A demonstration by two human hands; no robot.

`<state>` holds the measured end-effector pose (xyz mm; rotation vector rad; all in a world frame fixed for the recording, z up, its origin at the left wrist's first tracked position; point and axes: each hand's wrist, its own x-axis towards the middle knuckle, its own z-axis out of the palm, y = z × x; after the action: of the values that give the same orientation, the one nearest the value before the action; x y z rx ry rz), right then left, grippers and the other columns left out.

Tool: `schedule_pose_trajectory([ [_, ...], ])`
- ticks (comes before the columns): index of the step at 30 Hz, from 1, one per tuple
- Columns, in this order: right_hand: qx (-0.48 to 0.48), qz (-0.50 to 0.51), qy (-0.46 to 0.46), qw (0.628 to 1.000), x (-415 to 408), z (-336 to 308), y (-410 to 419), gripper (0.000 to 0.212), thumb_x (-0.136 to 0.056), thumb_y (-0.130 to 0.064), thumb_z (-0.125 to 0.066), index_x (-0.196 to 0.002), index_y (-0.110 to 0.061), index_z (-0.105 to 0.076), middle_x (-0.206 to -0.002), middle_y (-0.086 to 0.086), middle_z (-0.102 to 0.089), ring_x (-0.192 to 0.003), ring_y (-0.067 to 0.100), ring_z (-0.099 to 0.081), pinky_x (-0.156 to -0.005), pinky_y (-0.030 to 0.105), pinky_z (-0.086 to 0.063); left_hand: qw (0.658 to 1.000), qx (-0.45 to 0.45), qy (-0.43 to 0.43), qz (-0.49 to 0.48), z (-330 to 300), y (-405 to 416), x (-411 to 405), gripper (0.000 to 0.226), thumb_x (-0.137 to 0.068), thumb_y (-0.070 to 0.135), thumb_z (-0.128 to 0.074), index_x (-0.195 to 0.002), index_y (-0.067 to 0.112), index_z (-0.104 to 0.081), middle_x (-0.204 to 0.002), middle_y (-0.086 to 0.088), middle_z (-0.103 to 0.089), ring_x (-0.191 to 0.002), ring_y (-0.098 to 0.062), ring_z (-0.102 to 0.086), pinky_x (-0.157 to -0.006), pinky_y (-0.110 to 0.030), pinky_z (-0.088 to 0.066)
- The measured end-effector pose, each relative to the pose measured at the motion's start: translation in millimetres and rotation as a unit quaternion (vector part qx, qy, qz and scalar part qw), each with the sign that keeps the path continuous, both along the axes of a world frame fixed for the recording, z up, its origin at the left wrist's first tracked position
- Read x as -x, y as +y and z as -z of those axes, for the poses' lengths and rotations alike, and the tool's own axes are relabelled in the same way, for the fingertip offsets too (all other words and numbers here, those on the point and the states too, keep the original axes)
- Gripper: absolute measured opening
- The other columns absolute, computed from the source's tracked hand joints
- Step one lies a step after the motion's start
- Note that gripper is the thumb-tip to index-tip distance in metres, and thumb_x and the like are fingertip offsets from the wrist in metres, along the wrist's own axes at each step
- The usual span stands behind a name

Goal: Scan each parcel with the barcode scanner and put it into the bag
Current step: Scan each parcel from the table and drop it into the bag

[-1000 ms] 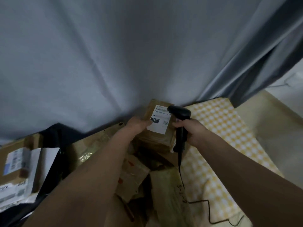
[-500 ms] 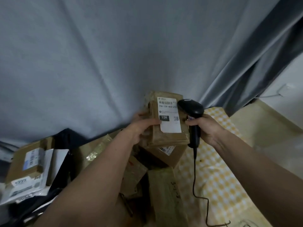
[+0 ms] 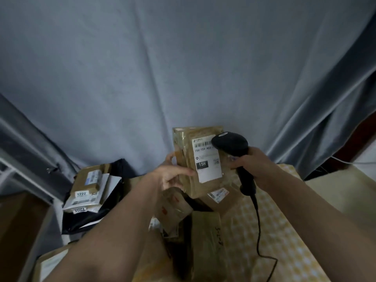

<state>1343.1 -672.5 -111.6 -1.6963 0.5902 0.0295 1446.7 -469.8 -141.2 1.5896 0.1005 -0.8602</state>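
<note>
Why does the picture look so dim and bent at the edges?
Head view: dim, bluish light; the wide lens bows the curtain folds; the parcel label reads sharply, while the scanner head is a dark shape and the near forearms go soft.

Brown parcel [image 3: 189,159], black scanner [image 3: 232,145] (yellow-checked cloth [image 3: 284,231]).

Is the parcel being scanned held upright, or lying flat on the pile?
Upright. The left hand holds the parcel on end above the pile, label facing the camera; the right hand aims the scanner at its barcode.
</note>
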Motion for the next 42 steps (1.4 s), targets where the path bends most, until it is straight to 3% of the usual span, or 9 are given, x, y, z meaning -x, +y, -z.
schedule_pose_trajectory([
  [5,0.009,-0.064,-0.025,0.998,14,-20,16,0.015,-0.080,0.005,-0.063,-0.083,-0.010,-0.064,-0.062,0.001,-0.064,-0.065,0.019,-0.059,-0.072,0.035,-0.047,0.999,0.020,-0.035,-0.027,-6,9,13,0.100,-0.070,-0.019,-0.071,-0.143,0.030,-0.022,-0.125,-0.016,-0.062,-0.102,-0.034,-0.064,-0.086,-0.058,-0.051],
  [9,0.051,-0.074,-0.034,0.995,21,-24,21,0.014,-0.079,0.003,-0.065,-0.082,-0.011,-0.064,-0.072,0.008,-0.064,-0.071,0.023,-0.061,-0.080,0.040,-0.050,0.998,0.035,-0.038,-0.041,-9,16,16,0.100,-0.070,-0.019,-0.071,-0.143,0.030,-0.022,-0.126,-0.017,-0.061,-0.107,-0.037,-0.062,-0.086,-0.056,-0.052],
  [18,0.040,-0.089,-0.041,0.994,27,-33,28,0.013,-0.084,-0.006,-0.065,-0.096,-0.010,-0.065,-0.087,0.008,-0.069,-0.087,0.026,-0.066,-0.088,0.042,-0.052,0.994,0.072,-0.031,-0.074,-14,22,19,0.100,-0.070,-0.019,-0.070,-0.145,0.027,-0.022,-0.125,-0.017,-0.058,-0.093,-0.034,-0.065,-0.056,-0.044,-0.059],
  [26,0.014,-0.073,-0.045,0.996,23,-33,34,0.014,-0.083,-0.005,-0.066,-0.097,-0.010,-0.067,-0.098,0.012,-0.069,-0.096,0.030,-0.065,-0.095,0.051,-0.048,0.994,0.078,-0.043,-0.060,-12,21,11,0.101,-0.068,-0.018,-0.072,-0.145,0.027,-0.024,-0.124,-0.017,-0.060,-0.103,-0.037,-0.064,-0.081,-0.058,-0.055],
  [30,0.000,-0.038,-0.073,0.997,25,-31,31,0.016,-0.082,-0.003,-0.067,-0.093,-0.014,-0.066,-0.103,0.013,-0.069,-0.101,0.030,-0.062,-0.098,0.049,-0.046,0.997,0.059,-0.030,-0.038,-14,15,7,0.097,-0.062,-0.001,-0.084,-0.142,0.023,-0.035,-0.121,-0.019,-0.064,-0.104,-0.035,-0.064,-0.094,-0.058,-0.049],
  [33,-0.003,0.038,-0.083,0.996,31,-23,22,0.021,-0.081,-0.005,-0.068,-0.100,-0.012,-0.064,-0.098,0.013,-0.067,-0.096,0.030,-0.062,-0.091,0.044,-0.049,0.998,0.057,-0.005,-0.013,-16,2,8,0.064,-0.066,0.021,-0.082,-0.123,0.013,-0.055,-0.101,-0.014,-0.069,-0.091,-0.031,-0.066,-0.099,-0.053,-0.047],
  [37,-0.005,0.178,-0.090,0.980,52,-10,1,0.019,-0.078,0.002,-0.067,-0.094,-0.006,-0.062,-0.084,0.013,-0.062,-0.084,0.029,-0.060,-0.082,0.042,-0.049,0.997,0.051,0.049,0.031,-9,-30,9,0.045,-0.073,0.037,-0.076,-0.109,0.012,-0.063,-0.099,-0.016,-0.068,-0.095,-0.033,-0.064,-0.091,-0.048,-0.051],
  [39,-0.025,0.218,-0.080,0.972,69,-4,-7,0.018,-0.079,0.005,-0.065,-0.094,-0.004,-0.061,-0.082,0.013,-0.058,-0.078,0.027,-0.056,-0.075,0.039,-0.048,0.995,0.038,0.065,0.066,0,-54,14,0.054,-0.072,0.045,-0.077,-0.113,0.013,-0.063,-0.106,-0.016,-0.068,-0.101,-0.034,-0.063,-0.090,-0.047,-0.052],
  [42,-0.040,0.272,-0.074,0.959,103,3,-18,0.020,-0.079,0.009,-0.062,-0.089,-0.008,-0.057,-0.073,0.008,-0.054,-0.066,0.019,-0.053,-0.060,0.028,-0.041,0.986,0.025,0.070,0.147,10,-95,35,0.066,-0.064,0.051,-0.077,-0.113,0.008,-0.063,-0.077,-0.007,-0.070,-0.081,-0.024,-0.066,-0.075,-0.035,-0.053],
])
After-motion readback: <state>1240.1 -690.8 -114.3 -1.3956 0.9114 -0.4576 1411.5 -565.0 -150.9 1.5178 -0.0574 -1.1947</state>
